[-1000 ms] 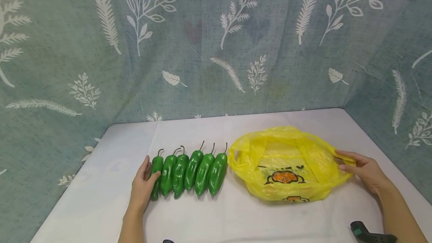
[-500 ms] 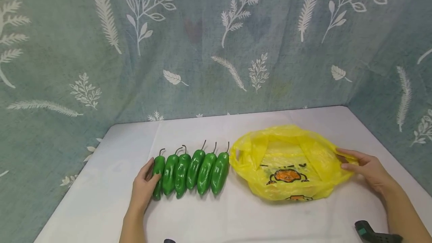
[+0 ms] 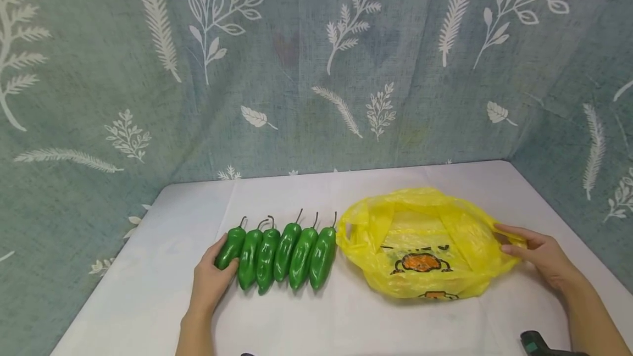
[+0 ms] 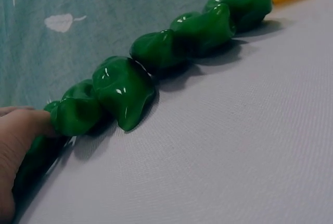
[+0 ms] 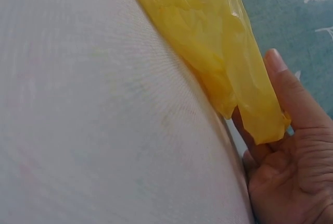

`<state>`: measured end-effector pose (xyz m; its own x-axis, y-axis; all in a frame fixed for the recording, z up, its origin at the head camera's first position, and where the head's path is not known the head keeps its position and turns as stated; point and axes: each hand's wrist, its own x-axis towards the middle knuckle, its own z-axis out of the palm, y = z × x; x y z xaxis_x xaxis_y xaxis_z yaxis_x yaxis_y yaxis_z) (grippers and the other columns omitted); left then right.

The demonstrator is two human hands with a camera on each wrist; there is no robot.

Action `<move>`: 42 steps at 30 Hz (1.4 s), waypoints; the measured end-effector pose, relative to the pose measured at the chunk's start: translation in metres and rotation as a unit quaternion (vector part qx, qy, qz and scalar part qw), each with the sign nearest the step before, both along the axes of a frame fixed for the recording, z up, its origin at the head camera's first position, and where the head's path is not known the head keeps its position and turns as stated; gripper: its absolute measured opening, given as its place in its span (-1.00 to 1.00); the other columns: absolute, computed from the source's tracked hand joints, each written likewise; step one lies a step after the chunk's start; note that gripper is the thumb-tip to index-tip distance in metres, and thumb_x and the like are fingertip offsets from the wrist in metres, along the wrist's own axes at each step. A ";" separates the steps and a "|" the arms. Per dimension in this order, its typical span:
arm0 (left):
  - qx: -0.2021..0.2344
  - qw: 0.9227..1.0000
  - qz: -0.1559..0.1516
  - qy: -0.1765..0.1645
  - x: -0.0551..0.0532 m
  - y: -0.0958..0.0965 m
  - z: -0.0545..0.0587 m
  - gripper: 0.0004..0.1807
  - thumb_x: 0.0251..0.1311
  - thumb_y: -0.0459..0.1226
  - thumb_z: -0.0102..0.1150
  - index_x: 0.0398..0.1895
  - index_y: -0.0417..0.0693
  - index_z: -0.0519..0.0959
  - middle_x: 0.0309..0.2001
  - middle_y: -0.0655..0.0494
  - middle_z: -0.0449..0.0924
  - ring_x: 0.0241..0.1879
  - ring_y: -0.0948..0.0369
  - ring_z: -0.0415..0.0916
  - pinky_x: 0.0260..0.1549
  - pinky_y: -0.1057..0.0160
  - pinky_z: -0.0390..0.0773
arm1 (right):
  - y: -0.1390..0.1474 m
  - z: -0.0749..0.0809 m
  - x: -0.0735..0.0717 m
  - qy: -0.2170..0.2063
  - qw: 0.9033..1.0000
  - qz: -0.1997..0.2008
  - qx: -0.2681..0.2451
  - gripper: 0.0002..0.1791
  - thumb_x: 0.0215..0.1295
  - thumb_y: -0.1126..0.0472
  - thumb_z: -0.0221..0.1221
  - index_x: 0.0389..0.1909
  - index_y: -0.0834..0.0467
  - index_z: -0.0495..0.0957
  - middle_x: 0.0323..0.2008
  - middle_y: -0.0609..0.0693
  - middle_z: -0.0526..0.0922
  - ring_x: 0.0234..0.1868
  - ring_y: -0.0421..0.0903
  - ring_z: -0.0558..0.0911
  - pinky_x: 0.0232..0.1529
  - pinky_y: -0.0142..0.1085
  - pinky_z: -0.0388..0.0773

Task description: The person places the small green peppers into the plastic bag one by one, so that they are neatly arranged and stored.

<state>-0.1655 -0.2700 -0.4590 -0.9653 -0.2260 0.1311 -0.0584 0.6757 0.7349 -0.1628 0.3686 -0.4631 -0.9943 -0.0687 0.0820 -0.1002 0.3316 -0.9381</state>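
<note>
So the left hand has the leftmost green pepper in its grip — thumb on the right side, fingers round the left, only as far apart as the pepper is thick. That one sits at a slant in the hand, stem end leaning right, and I can't tell if it's touching the tabletop or not. The other five peppers lie side by side to its right, stems pointing away from the person, with the last one just beside the yellow plastic bag.

Over on the bag's far right, the right hand pinches the end of it between thumb and fingers — in the wrist view the yellow plastic hangs across the fingers. The bag lies on its base, mouth gaping, orange cartoon print showing. Patterned leafy cloth hangs behind everything.
</note>
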 end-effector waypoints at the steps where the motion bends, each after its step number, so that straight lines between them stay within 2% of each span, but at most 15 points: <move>1: -0.005 1.000 0.001 0.001 0.000 -0.001 0.000 -0.26 0.16 -0.27 0.15 0.43 -0.08 0.16 0.37 -0.22 0.19 0.35 -0.19 0.11 0.27 -0.18 0.16 | 0.000 0.000 0.000 0.003 1.000 0.001 -0.002 -0.52 0.26 0.35 0.18 0.22 0.16 0.45 -0.06 -0.60 0.50 0.00 -0.70 0.37 -0.09 -0.77 0.25; 6: -0.011 1.000 0.009 0.006 -0.001 -0.003 -0.002 -0.23 0.15 -0.26 0.21 0.44 -0.10 0.14 0.35 -0.26 0.19 0.30 -0.20 0.17 0.22 -0.21 0.23 | -0.001 0.000 -0.001 0.001 1.000 0.001 -0.004 -0.52 0.26 0.34 0.18 0.23 0.16 0.45 -0.07 -0.61 0.50 0.00 -0.70 0.36 -0.09 -0.77 0.24; 10: -0.001 1.000 0.029 0.011 -0.002 -0.004 -0.003 -0.22 0.15 -0.25 0.24 0.44 -0.05 0.15 0.35 -0.25 0.20 0.28 -0.20 0.21 0.20 -0.20 0.26 | -0.001 0.000 0.000 -0.013 1.000 -0.004 0.004 -0.51 0.27 0.30 0.18 0.25 0.12 0.44 -0.07 -0.63 0.48 -0.01 -0.73 0.33 -0.07 -0.78 0.21; 14: 0.011 0.998 0.049 0.025 -0.001 -0.006 -0.002 -0.24 0.15 -0.25 0.25 0.43 -0.04 0.18 0.34 -0.27 0.21 0.28 -0.22 0.21 0.20 -0.21 0.25 | -0.001 0.000 -0.001 -0.014 0.999 -0.013 0.025 -0.50 0.27 0.25 0.20 0.25 0.13 0.44 -0.08 -0.65 0.47 -0.02 -0.74 0.31 -0.09 -0.79 0.20; 19: 0.023 0.997 0.060 0.029 0.000 -0.005 0.001 -0.24 0.15 -0.24 0.25 0.43 -0.03 0.18 0.35 -0.27 0.20 0.28 -0.22 0.20 0.20 -0.22 0.25 | -0.002 0.001 -0.003 -0.020 0.998 -0.025 0.056 -0.46 0.24 0.17 0.23 0.26 0.14 0.42 -0.10 -0.70 0.42 -0.05 -0.76 0.27 -0.13 -0.80 0.19; 22: 0.031 0.997 0.069 0.033 0.000 -0.004 0.003 -0.22 0.14 -0.22 0.26 0.43 -0.01 0.17 0.36 -0.25 0.20 0.29 -0.21 0.19 0.20 -0.21 0.26 | -0.004 0.001 -0.002 -0.022 0.998 -0.026 0.051 -0.45 0.23 0.20 0.24 0.26 0.12 0.42 -0.10 -0.71 0.42 -0.06 -0.77 0.27 -0.14 -0.80 0.21; 25: 0.038 0.995 0.077 0.043 0.000 -0.004 0.005 -0.22 0.13 -0.23 0.27 0.43 -0.02 0.18 0.35 -0.26 0.21 0.29 -0.21 0.20 0.20 -0.21 0.27 | -0.008 -0.001 -0.002 -0.008 0.999 -0.015 0.038 -0.46 0.22 0.27 0.24 0.24 0.17 0.43 -0.08 -0.68 0.44 -0.03 -0.75 0.30 -0.12 -0.79 0.23; 29: 0.055 0.995 0.077 0.036 0.002 -0.001 0.009 -0.21 0.15 -0.21 0.26 0.44 0.00 0.15 0.38 -0.24 0.17 0.30 -0.21 0.18 0.21 -0.21 0.24 | -0.014 -0.001 -0.004 0.002 0.998 -0.011 0.060 -0.49 0.20 0.25 0.26 0.19 0.25 0.46 -0.10 -0.67 0.42 -0.02 -0.75 0.26 -0.09 -0.82 0.15; 33: 0.079 0.994 0.076 0.023 0.002 0.001 0.014 -0.19 0.15 -0.17 0.27 0.45 0.06 0.13 0.41 -0.19 0.13 0.34 -0.20 0.12 0.25 -0.20 0.19 | -0.019 0.000 -0.004 -0.013 0.995 -0.017 0.093 -0.47 0.19 0.17 0.28 0.17 0.28 0.45 -0.13 -0.69 0.36 -0.05 -0.74 0.19 -0.13 -0.85 0.09; 42: 0.101 0.993 0.058 0.022 -0.002 0.007 0.028 -0.20 0.15 -0.14 0.26 0.45 0.17 0.14 0.43 -0.08 0.12 0.36 -0.13 0.12 0.25 -0.15 0.22 | -0.020 0.000 -0.005 -0.029 0.994 -0.025 0.106 -0.43 0.17 0.11 0.29 0.16 0.30 0.45 -0.17 -0.70 0.35 -0.07 -0.73 0.17 -0.17 -0.85 0.10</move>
